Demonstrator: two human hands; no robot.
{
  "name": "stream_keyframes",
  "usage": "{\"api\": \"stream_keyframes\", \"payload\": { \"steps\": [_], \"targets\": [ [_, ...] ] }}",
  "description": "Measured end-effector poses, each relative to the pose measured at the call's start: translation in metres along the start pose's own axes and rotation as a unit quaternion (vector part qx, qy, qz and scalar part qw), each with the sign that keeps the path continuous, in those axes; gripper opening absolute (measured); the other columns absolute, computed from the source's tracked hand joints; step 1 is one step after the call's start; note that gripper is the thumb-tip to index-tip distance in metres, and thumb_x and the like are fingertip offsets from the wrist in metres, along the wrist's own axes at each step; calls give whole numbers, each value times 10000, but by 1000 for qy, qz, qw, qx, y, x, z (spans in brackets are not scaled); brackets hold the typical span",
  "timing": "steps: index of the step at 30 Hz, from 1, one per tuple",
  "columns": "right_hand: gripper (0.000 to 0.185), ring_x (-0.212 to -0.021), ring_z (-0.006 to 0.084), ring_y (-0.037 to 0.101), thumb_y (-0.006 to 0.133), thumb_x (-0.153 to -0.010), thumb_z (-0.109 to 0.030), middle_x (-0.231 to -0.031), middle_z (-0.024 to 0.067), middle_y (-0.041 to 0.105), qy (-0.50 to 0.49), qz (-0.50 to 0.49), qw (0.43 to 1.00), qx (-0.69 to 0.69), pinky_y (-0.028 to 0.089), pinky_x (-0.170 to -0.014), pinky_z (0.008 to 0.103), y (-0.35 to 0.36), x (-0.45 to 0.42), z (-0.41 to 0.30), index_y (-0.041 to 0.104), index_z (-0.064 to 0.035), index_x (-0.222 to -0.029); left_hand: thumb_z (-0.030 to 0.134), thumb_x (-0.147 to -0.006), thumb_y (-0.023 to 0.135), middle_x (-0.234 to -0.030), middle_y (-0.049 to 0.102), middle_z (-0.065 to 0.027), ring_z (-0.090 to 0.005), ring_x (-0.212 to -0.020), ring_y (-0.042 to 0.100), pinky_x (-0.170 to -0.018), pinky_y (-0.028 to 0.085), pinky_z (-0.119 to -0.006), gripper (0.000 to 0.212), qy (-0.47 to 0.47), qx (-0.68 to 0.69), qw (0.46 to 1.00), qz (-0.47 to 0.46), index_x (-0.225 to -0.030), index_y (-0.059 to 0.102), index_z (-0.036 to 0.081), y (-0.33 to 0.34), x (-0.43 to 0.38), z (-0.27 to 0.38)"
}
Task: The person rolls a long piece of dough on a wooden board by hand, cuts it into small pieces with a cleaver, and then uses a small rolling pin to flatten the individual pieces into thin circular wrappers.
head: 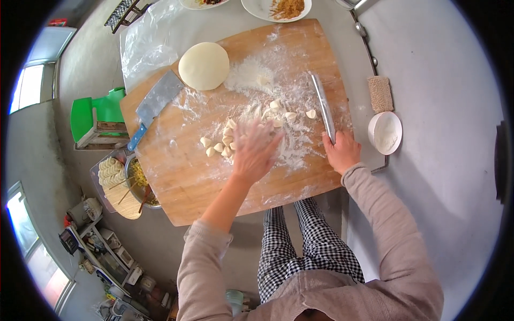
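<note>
My left hand (256, 150), blurred and with fingers spread, is over floured dough pieces (227, 140) on a wooden board (192, 180); what lies under the palm is hidden. More dough pieces (290, 116) sit just beyond it. At the board's right side my right hand (343, 150) is closed around the near end of a metal rolling pin (323, 108), which points away from me. A flat round of dough (204, 66) lies at the far left, beside a cleaver (158, 98) with a blue handle. Loose flour (251, 76) covers the board's middle.
Plates (261, 10) with fillings or spices stand beyond the board, near a clear plastic bag (148, 44). At right is a white bowl (385, 133) of flour. Left of the board are a metal bowl of filling (138, 176), shaped dumplings (111, 172) and a green chair (82, 118).
</note>
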State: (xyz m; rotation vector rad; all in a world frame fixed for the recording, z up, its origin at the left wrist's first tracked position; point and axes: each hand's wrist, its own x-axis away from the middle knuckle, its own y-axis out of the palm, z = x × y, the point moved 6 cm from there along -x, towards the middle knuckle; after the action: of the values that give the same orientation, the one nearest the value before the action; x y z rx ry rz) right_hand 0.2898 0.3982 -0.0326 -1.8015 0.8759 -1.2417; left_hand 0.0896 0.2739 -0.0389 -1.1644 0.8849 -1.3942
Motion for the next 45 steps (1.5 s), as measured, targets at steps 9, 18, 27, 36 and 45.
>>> {"api": "stream_keyframes", "payload": {
  "steps": [9,18,27,36,45],
  "targets": [
    [450,-789,364,640,493,-899,-465,-840,157,672,14,6,999,46,428,-692,526,12,-8,0,657,-55,-811,306,-817,634,-1468,359,-100,-329,-1386,270,-1113,149,-604,625,-85,61,987,122,-1398,421,227,-8,-18,-25],
    [425,-735,355,628,504,-884,-466,-793,158,652,7,61,997,48,380,-749,511,26,-5,-4,606,-75,-751,177,-770,628,-1198,561,-30,-249,-1217,472,-1121,219,-552,291,91,8,984,150,-1061,614,166,6,-140,8],
    [386,-634,345,589,519,-880,-431,-702,135,613,-16,123,989,79,385,-656,482,26,-4,-1,593,-81,-734,291,-882,548,-1382,463,-67,-294,-1338,366,-1126,158,-612,415,-88,62,992,72,-1293,523,240,-16,-11,-51],
    [392,-656,336,604,519,-883,-432,-716,133,627,-18,132,987,85,387,-676,491,37,-8,3,580,-78,-725,450,-835,602,-1544,260,-22,-305,-1438,169,-1127,54,-626,681,-85,-4,996,32,-1451,343,318,-9,-14,-62],
    [395,-687,349,610,511,-887,-448,-736,139,631,-14,118,988,94,390,-701,515,32,-6,-7,589,-80,-768,406,-869,568,-1538,279,-24,-304,-1440,172,-1133,40,-620,611,-87,10,996,17,-1438,376,299,-15,-21,-61]
  ]
}}
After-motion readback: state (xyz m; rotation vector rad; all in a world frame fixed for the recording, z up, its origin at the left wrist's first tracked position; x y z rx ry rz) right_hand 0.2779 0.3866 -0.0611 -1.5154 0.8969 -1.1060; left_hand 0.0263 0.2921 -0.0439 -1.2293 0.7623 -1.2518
